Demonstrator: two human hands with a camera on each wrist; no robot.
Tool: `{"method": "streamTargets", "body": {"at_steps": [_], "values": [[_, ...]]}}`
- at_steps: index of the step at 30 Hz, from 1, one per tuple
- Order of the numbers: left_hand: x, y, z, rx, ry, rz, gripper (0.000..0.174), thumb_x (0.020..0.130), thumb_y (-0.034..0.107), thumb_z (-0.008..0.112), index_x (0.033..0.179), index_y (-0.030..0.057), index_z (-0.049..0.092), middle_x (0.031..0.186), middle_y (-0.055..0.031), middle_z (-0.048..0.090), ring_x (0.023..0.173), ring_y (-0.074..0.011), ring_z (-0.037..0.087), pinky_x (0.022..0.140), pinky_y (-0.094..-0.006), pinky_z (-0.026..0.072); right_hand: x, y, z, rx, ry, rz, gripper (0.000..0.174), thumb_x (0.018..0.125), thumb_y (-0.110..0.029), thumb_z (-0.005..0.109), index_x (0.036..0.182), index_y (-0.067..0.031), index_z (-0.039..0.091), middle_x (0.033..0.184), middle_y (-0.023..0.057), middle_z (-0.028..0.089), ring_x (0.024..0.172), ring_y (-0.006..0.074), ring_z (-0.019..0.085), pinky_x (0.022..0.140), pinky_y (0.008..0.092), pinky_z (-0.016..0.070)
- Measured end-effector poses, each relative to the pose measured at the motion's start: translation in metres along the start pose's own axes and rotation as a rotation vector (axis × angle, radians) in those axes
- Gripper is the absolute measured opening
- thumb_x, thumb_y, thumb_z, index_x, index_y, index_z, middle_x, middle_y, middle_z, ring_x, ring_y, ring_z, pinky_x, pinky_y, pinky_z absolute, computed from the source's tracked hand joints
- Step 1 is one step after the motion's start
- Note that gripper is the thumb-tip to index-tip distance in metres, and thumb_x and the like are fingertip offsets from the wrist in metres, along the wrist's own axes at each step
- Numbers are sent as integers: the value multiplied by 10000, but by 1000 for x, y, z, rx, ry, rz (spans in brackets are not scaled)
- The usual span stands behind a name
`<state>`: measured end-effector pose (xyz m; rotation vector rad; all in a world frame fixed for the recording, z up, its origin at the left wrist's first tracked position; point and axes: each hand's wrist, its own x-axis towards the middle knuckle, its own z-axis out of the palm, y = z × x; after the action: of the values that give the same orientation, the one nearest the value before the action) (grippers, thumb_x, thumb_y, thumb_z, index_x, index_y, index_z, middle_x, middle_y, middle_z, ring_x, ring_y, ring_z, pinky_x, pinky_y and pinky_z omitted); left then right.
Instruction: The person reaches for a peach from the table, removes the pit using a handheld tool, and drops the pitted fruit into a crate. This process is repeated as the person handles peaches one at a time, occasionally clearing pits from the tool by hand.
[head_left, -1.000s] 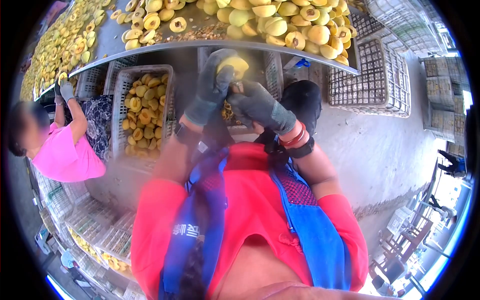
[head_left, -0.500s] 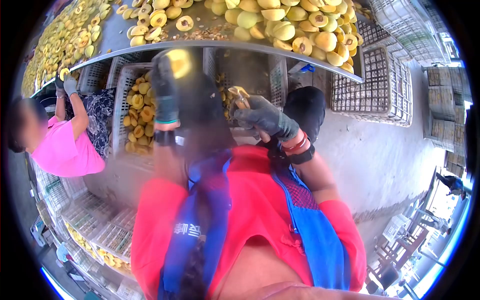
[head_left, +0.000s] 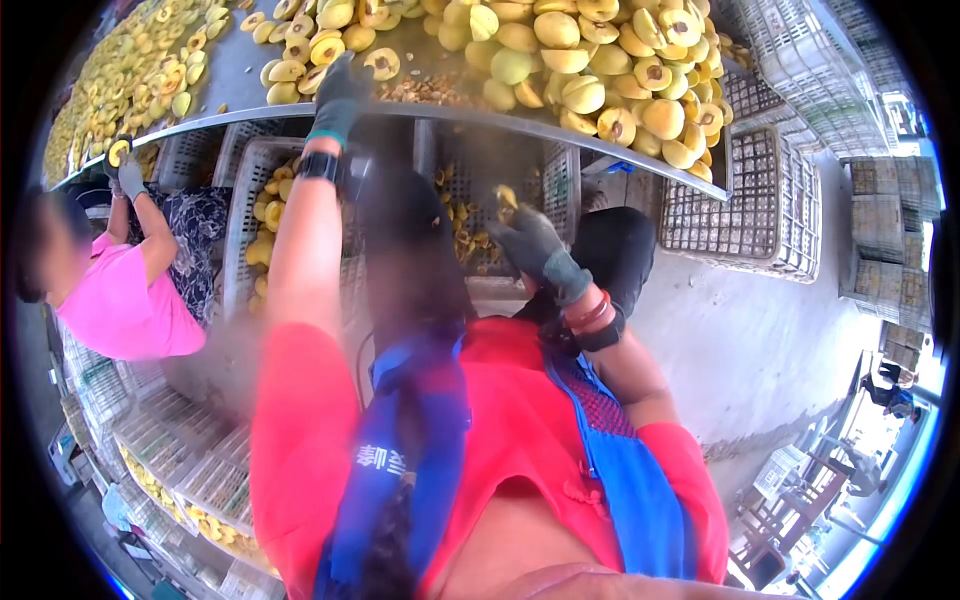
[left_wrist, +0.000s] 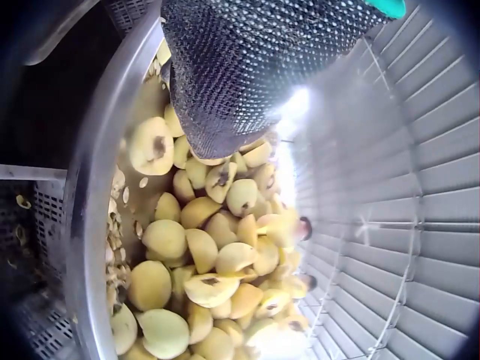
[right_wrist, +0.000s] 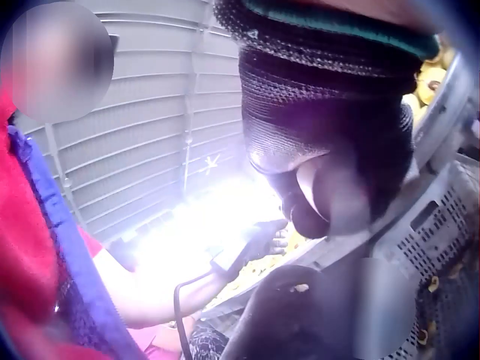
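Note:
My gloved left hand [head_left: 338, 98] reaches over the metal table's front edge to a heap of yellow peach halves [left_wrist: 202, 255]. In the left wrist view, the back of the dark glove [left_wrist: 247, 67] covers the fingers, their tips right at the fruit; I cannot tell whether they hold a piece. Lower down, in front of my lap, my gloved right hand [head_left: 532, 243] grips a small hand tool [head_left: 507, 198] with a metal tip; the end of its pale handle sticks out below the fist. The right wrist view shows that fist [right_wrist: 322, 157] from the side.
The metal table edge [head_left: 440, 112] runs across in front, loose pits [head_left: 420, 90] behind it. Beneath stand plastic crates, one with peach halves [head_left: 262, 225]. At the right is a stacked crate [head_left: 745, 205]. A person in pink [head_left: 130, 295] works at the left.
My left hand has moved from in front of my chest, carrying a peach half, out left and forward over the table. My right hand has drawn back slightly with its tool.

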<state>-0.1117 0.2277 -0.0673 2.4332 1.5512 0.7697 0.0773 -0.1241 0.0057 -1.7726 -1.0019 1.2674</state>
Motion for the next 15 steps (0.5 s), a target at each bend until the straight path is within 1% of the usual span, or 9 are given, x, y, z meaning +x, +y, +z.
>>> {"method": "streamTargets", "body": {"at_steps": [2,3,6,7,10,11,13,14,15], "values": [[24,2,24,36,-69,-26,639,849,360,608,1366,34,422,1302,-227,527,1194,-377,511,1002,-420,408,11,4,-10,-24,-205,347,192,876,-203,611,870,-20,551,600,75,533,511,139,562,452,332,445],[33,7,28,75,-128,-70,673,840,343,611,1395,42,378,1326,-225,506,1206,-387,496,999,-427,411,14,3,-12,5,-196,335,206,882,-207,610,859,-15,541,587,66,524,478,140,541,424,328,429],[46,12,34,37,-238,-80,673,824,340,631,1371,21,402,1243,-244,558,1154,-383,537,956,-418,439,5,6,-9,97,-184,315,254,902,-222,605,825,2,511,551,41,495,381,142,479,343,316,379],[50,14,34,27,-275,-80,673,819,339,637,1363,14,410,1215,-250,575,1136,-382,551,941,-415,448,4,0,-9,62,-156,333,235,899,-216,601,832,-11,509,553,35,496,391,137,486,347,306,389],[56,25,26,57,-510,-73,659,789,361,679,1298,-6,474,1155,-257,604,1083,-390,579,910,-412,463,6,9,-9,106,-112,258,223,883,-217,613,858,-18,516,566,56,516,436,153,530,398,329,429],[55,29,23,59,-538,-98,665,759,406,715,1232,-20,521,1141,-256,616,1063,-372,600,903,-401,467,8,14,-8,72,-82,208,222,874,-216,622,870,-19,520,575,65,527,458,156,546,421,337,440],[42,51,5,-129,-445,-163,681,750,416,727,1233,-19,521,1165,-256,606,1059,-356,608,900,-395,468,14,19,-5,3,-25,101,226,857,-214,638,893,-21,527,595,82,549,504,161,577,466,354,460],[34,58,-1,-222,-401,-191,689,746,421,733,1233,-18,521,1177,-256,602,1057,-348,612,898,-392,468,13,16,-6,-33,52,32,222,850,-207,646,909,-25,534,613,88,563,528,165,589,490,357,467],[21,54,4,-437,-291,-148,667,757,410,738,1227,-13,527,1182,-226,600,1024,-324,621,893,-377,471,8,3,-7,-65,130,-34,220,842,-199,653,925,-29,541,632,94,577,552,168,600,514,360,474]]}}
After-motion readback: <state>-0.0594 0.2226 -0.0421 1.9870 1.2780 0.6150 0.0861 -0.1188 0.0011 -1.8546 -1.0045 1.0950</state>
